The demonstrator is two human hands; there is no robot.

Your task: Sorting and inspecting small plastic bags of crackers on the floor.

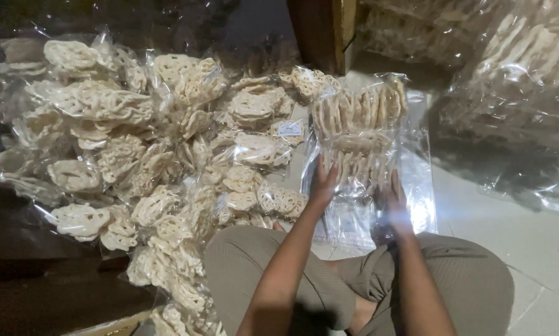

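I sit cross-legged on a tiled floor. A clear plastic bag (359,134) packed with rows of pale lattice crackers stands upright in front of my knees. My left hand (323,185) presses flat against the bag's lower left side. My right hand (396,205) rests on the lower right part of the bag, over a stack of flat clear plastic sheets (419,186) lying beneath it. Both hands have the fingers extended on the plastic rather than curled around anything.
A large heap of filled cracker bags (136,143) covers the floor to my left. Big clear sacks of crackers (516,68) stand at the upper right. A brown wooden post (320,31) rises behind the bag. Pale floor tiles (528,249) lie at the right.
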